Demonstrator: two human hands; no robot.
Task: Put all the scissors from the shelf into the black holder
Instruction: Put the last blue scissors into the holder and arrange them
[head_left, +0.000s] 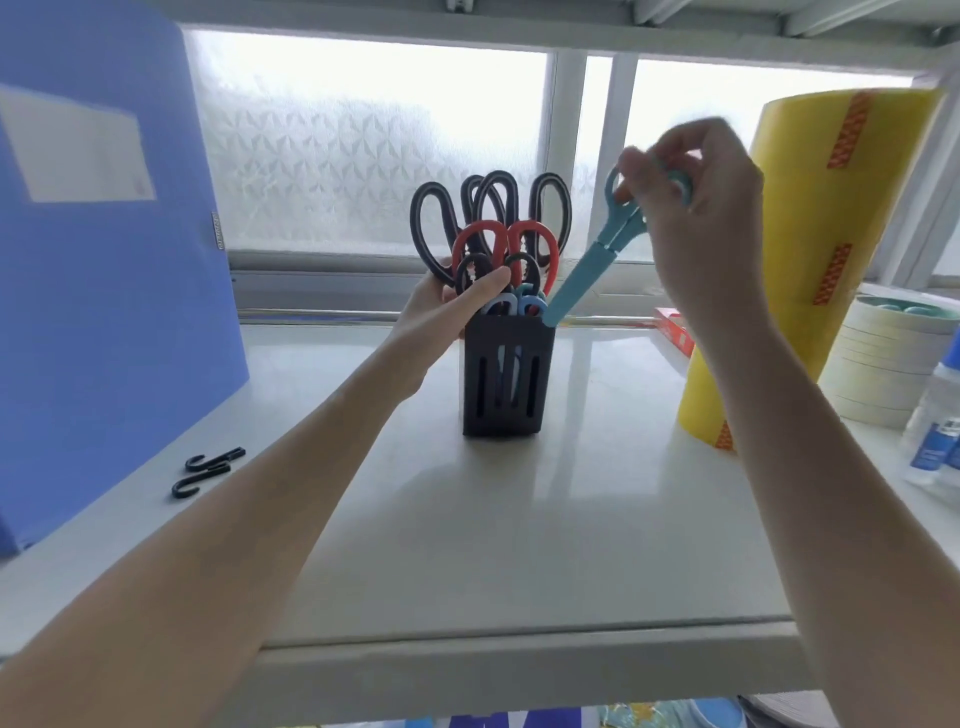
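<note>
A black slotted holder (506, 374) stands in the middle of the pale shelf (467, 545). Several scissors stand in it, handles up: black-handled ones (436, 218), a red-handled pair (506, 241) and small blue ones (514, 304). My left hand (449, 306) grips the holder's upper left side, thumb across the handles. My right hand (696, 208) pinches the handles of teal scissors (587, 270). They slant down to the left, and their sheathed tip touches the holder's right rim.
A blue file box (104, 286) stands at the left, with two black hooks (208, 470) lying before it. At the right are a tall yellow tape roll (826, 234), stacked pale tape rolls (888, 358), a glue bottle (935, 421) and a red box (675, 330).
</note>
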